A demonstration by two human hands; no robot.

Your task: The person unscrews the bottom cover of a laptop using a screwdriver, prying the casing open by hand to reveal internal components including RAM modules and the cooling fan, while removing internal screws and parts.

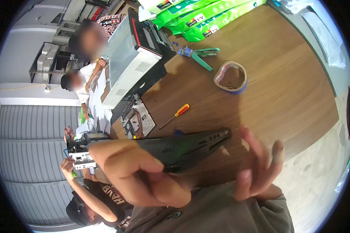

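Note:
My left hand (140,174) is closed around the near end of a black laptop base cover (190,145), thumb on its side. The cover is held edge-on above the table, its slotted far end pointing right. My right hand (260,167) is raised just beyond that end, fingers apart and slightly blurred, holding nothing. Beyond the cover, a screwdriver (182,110) with a yellow and red handle lies on the table. To its left lies a laptop board (144,118) with a copper heat pipe.
A tape roll (237,91) has small screws inside its ring. Teal-handled pliers (202,60) lie behind it. A large white and black machine (134,73) stands at the far left, beside green paper packs (206,19). Other people work on the left, one (93,194) holding a metal device.

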